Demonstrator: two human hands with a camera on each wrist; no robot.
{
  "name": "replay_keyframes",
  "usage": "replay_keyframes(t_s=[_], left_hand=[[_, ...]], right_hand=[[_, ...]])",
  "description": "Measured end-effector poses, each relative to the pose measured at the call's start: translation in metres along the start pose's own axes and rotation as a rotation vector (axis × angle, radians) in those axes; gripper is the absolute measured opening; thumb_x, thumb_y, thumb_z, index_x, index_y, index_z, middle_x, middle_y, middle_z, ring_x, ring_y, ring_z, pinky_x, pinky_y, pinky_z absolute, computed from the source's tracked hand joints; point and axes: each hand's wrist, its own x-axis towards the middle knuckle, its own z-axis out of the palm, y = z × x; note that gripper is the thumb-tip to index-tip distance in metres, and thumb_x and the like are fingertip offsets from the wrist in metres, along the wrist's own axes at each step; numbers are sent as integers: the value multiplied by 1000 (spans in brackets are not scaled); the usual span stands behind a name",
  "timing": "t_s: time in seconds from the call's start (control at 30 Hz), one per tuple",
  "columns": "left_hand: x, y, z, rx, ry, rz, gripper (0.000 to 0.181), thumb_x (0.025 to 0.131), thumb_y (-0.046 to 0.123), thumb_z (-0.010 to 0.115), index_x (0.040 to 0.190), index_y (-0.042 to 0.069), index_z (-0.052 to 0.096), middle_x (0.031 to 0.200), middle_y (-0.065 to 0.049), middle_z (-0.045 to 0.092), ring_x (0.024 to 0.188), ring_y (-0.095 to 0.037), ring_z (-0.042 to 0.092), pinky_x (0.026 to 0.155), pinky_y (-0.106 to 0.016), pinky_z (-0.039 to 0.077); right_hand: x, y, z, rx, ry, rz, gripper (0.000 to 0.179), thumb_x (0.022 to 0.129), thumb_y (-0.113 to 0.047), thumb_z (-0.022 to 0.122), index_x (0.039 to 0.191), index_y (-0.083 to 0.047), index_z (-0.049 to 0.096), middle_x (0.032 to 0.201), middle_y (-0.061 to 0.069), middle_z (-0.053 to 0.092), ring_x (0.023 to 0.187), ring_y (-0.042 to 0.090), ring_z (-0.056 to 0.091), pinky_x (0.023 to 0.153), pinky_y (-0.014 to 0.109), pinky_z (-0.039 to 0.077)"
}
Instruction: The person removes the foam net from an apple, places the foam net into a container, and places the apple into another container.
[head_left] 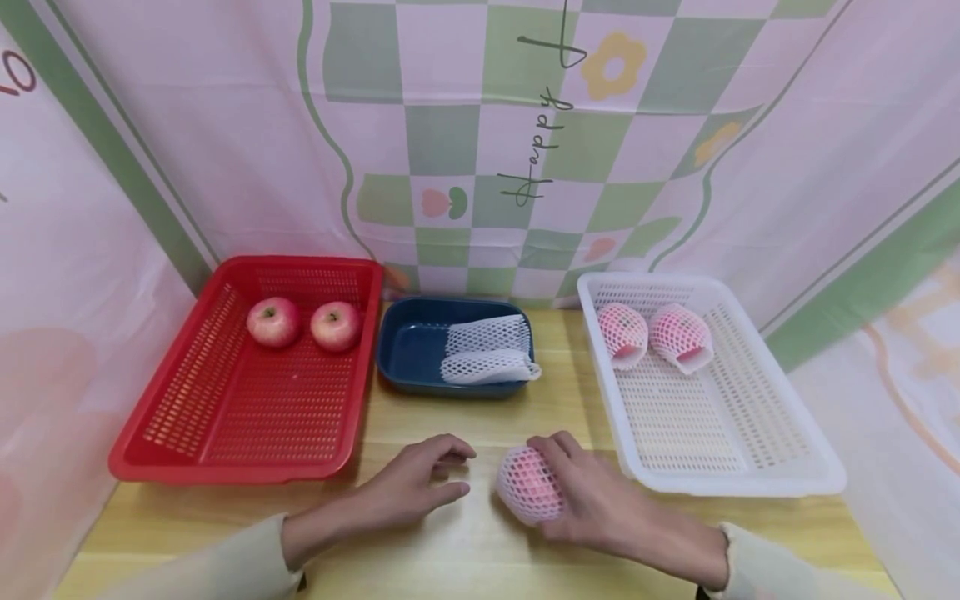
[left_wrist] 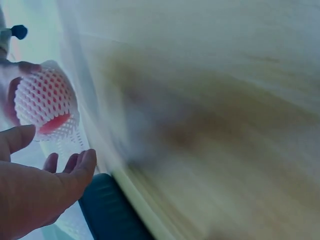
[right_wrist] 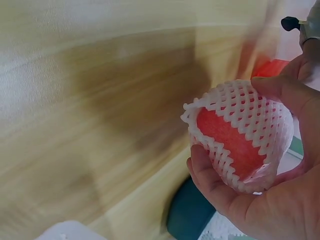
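My right hand (head_left: 600, 504) grips an apple in a white foam net (head_left: 529, 486) above the front of the table. In the right wrist view the thumb and fingers curl round the netted apple (right_wrist: 235, 135), and red skin shows through the net's open end. To its left, my left hand (head_left: 408, 483) is held apart from the apple with nothing in it. In the left wrist view the fingers of the left hand (left_wrist: 45, 185) are loosely bent, with a gap between thumb and fingertips.
A red basket (head_left: 348, 417) at left holds two bare apples (head_left: 336, 326). The dark blue tray (head_left: 412, 342) at centre back contains white foam nets (head_left: 487, 350). On the right, a white basket (head_left: 757, 479) holds two netted apples (head_left: 681, 335). A patterned cloth (head_left: 442, 142) hangs behind.
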Motion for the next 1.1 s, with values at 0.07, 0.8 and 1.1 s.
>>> replay_keyframes(t_s=[0.07,0.8,1.1], left_hand=[[3,-2,3,-40,1,-1,32,101,9,71,130,-4,63,131,-23,67,125,-38,66,106,-44,55],[25,-11,33,-58,44,1,20,98,2,71,117,2,75,110,-9,78,96,-7,72,85,-20,58],[28,-9,33,-183,-15,-40,35,93,-3,74,127,-1,69,126,-16,74,109,-20,74,89,-20,59]], right_hand=[[0,-1,1,-6,-6,3,94,63,-38,96,142,-7,55,121,6,63,90,22,68,75,42,62],[0,-2,13,22,37,-81,92,62,-33,97,140,-7,55,119,4,62,92,21,69,77,39,63],[-2,-2,14,51,24,-73,93,62,-34,97,141,-9,55,119,2,62,90,19,68,73,35,62]])
